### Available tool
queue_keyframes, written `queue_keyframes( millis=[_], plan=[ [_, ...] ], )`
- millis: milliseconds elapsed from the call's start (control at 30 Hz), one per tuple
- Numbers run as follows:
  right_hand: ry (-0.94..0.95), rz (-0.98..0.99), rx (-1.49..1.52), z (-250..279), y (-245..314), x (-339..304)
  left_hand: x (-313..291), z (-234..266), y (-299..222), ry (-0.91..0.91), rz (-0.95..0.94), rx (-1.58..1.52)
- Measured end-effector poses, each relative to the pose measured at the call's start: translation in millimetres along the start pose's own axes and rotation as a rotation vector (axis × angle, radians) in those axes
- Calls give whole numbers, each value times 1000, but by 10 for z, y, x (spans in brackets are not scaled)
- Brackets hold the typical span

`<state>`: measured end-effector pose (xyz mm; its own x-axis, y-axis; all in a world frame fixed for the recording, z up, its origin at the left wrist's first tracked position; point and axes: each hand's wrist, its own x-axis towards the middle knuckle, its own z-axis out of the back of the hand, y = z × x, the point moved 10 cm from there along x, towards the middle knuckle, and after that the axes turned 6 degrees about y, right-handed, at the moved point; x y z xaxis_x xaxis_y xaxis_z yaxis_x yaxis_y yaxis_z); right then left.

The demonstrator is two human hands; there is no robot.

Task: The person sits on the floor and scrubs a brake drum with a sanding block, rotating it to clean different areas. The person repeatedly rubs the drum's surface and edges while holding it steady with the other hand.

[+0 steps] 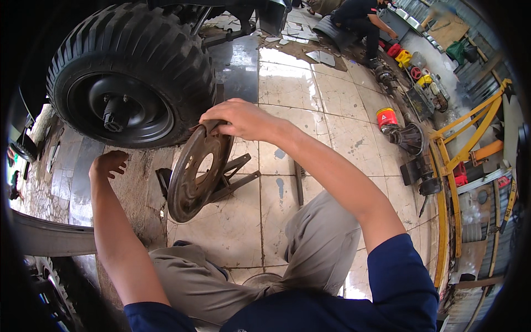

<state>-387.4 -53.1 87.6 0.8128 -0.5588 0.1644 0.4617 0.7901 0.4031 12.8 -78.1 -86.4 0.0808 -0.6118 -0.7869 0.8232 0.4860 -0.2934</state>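
Note:
A round, brown metal plate with holes and a large centre opening, which looks like a brake backing plate point(183, 191), stands tilted on edge in front of me. My right hand point(243, 119) grips its top rim, where a brown folded piece point(213, 126) laps over the edge; whether this is sandpaper, cloth or part of the plate I cannot tell. Behind the plate is a dark metal stand point(235, 185) with angled legs. To the left, my left hand point(110, 163) is held away from the plate with fingers loosely bent and apart, holding nothing, below the big tyre.
A large knobbly tyre point(138, 50) on a black wheel stands at the far left. A dark rod point(299, 185) lies on the tiled floor point(287, 83). On the right are a red can point(386, 117), greasy machine parts point(408, 138) and a yellow frame point(440, 166). Another person point(359, 22) crouches at the back.

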Motion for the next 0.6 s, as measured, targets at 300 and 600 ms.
queue_keyframes(
  millis=[300,600],
  plan=[
    [-50,96,53,9,141,54,-185,-13,-11,-22,-34,-24],
    [-14,24,84,-52,123,83,-164,6,147,14,21,19]
  ],
)
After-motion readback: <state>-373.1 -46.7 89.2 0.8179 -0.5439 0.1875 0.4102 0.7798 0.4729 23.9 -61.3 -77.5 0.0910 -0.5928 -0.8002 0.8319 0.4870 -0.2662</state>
